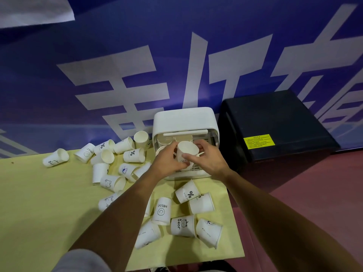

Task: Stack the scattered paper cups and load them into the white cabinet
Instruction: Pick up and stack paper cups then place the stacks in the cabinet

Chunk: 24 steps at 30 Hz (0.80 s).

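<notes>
**Grey sleeve and two bare forearms lead up-frame to a cup at the cabinet mouth**

Grey sleeve (82, 260) at the bottom left edge gives way to the left forearm, which runs diagonally up to the centre of the frame; the right forearm comes in from the lower right. Both meet on one white paper cup (186, 152). The left hand (167, 160) curls its fingers (173, 147) round the cup's left wall. The right hand (209, 160) lays its thumb across the front and wraps the far side, so both hands grip it. Whether it is one cup or a nested stack, I cannot tell.

The cup stands roughly upright, mouth upward, its long axis near vertical in the frame. The open front of the rounded white plastic cabinet (184, 118) lies directly up-frame, just behind the cup, with pale cups dimly visible inside. The coming move is likely a short push away from the camera. Neither hand is clearly nearer.

Many loose paper cups (183, 225) lie on their sides across the yellow-green tabletop (39, 193), left of and below the cabinet, so most of the task remains.
</notes>
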Each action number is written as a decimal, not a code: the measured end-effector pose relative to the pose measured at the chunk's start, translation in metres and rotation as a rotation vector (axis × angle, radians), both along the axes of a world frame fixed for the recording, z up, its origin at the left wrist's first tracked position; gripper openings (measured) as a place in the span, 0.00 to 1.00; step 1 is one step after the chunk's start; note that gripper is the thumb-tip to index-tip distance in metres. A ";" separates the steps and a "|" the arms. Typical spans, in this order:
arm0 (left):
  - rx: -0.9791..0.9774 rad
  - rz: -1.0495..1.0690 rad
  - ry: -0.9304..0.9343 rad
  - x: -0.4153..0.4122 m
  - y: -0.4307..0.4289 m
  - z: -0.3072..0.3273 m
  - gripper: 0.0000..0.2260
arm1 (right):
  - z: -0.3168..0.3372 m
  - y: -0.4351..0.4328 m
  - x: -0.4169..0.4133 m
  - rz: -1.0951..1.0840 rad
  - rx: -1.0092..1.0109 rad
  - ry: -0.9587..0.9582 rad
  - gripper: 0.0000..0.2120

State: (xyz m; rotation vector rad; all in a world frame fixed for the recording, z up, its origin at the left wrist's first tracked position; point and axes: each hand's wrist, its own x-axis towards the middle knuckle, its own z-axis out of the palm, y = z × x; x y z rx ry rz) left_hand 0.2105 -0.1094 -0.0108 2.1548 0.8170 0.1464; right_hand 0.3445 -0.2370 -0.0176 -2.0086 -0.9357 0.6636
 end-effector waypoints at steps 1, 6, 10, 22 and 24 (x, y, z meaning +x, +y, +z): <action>-0.007 -0.007 -0.001 0.001 -0.001 -0.001 0.28 | 0.002 0.000 -0.002 -0.003 0.005 -0.009 0.35; 0.023 -0.030 0.024 0.000 0.001 -0.006 0.33 | 0.005 -0.008 0.000 -0.081 0.034 -0.051 0.31; 0.044 -0.015 0.047 -0.008 0.008 -0.014 0.31 | 0.008 -0.018 0.008 -0.201 -0.033 -0.163 0.36; 0.079 0.034 0.082 -0.020 0.019 -0.031 0.27 | -0.029 -0.011 0.018 -0.200 -0.223 -0.214 0.33; 0.080 0.041 0.089 -0.022 0.020 -0.032 0.27 | -0.033 -0.010 0.018 -0.187 -0.241 -0.218 0.33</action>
